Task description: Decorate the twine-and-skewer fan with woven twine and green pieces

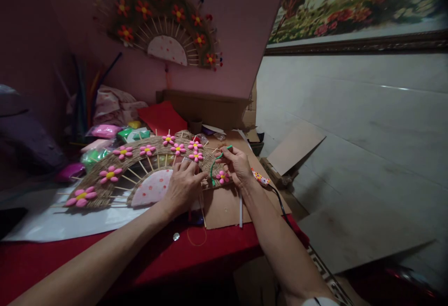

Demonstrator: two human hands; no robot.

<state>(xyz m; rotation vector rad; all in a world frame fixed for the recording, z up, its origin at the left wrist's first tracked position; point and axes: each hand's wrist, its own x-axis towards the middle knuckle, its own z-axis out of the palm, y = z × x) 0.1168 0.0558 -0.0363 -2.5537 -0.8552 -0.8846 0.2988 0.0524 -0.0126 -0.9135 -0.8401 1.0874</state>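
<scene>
A fan-shaped craft piece [115, 163] of brown twine and thin sticks lies on the table, dotted with pink clay flowers [110, 174] with yellow centres. Its half-round base [150, 188] is pale cloth with red dots. My left hand [184, 182] bears down on the fan near its right side, fingers bent around the band's inner part; the fingertips are partly hidden. Between the thumb and fingers of my right hand [237, 166] is one end of a thin green clay strand [214, 162]. The strand curves down onto the twine beside a pink flower [222, 177].
A finished-looking fan [168, 21] with orange flowers hangs on a pink board behind. Bagged clay [105, 131] lies at left. A flower-patterned glue gun [261, 177] with a black cord and a clear stick [241, 210] lie right, near cardboard [224, 210] on red cloth [140, 259].
</scene>
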